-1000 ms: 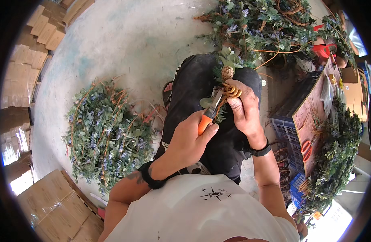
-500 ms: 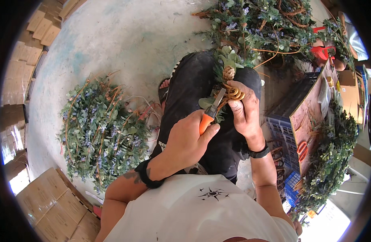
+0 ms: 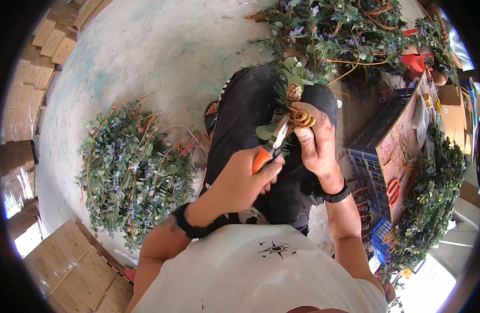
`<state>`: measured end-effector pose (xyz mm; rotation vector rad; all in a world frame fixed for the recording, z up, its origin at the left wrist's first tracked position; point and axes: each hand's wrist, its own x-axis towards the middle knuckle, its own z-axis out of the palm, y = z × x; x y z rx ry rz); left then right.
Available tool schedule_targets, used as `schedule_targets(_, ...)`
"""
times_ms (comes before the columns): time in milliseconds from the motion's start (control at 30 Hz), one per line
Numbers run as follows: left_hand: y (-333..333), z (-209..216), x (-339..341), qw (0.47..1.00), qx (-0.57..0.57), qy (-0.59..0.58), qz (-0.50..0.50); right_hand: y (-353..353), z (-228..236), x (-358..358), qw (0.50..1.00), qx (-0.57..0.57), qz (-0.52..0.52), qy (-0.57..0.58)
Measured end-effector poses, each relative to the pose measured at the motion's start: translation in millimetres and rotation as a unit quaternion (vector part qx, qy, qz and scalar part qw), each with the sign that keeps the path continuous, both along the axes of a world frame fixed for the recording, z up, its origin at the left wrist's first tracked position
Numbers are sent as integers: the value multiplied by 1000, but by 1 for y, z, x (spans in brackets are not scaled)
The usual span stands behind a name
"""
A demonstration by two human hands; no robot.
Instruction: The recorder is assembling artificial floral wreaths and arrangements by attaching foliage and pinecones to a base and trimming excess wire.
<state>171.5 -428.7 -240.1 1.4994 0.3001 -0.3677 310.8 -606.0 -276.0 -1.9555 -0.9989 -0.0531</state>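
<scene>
Right fingers [image 3: 308,108] pinched about brown coil [image 3: 304,120], left fingers [image 3: 248,156] around orange-handled pliers [image 3: 280,136].

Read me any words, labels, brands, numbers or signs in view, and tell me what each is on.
Cardboard boxes: faint printing, too small to read.
Black trousers: small white marks at the side, too small to read.
White shirt: black sun-like design, no words.
No text is legible.

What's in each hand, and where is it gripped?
The left hand holds the pliers by the handles; the right hand pinches the brown coil by its right side.
</scene>
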Motion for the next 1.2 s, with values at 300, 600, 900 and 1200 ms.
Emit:
schedule_targets(300,12,-26,-2,965,-252,21,-70,0,-1,3,1000,12,19,5)
schedule_targets(600,18,-11,8,996,-85,13,3,-3,-11,5,999,37,26,11)
schedule_targets(900,8,-18,9,999,-39,15,15,-4,-7,4,999,14,26,22)
schedule_targets(1200,-41,-34,8,992,-65,-35,100,-5,-10,0,999,24,0,29)
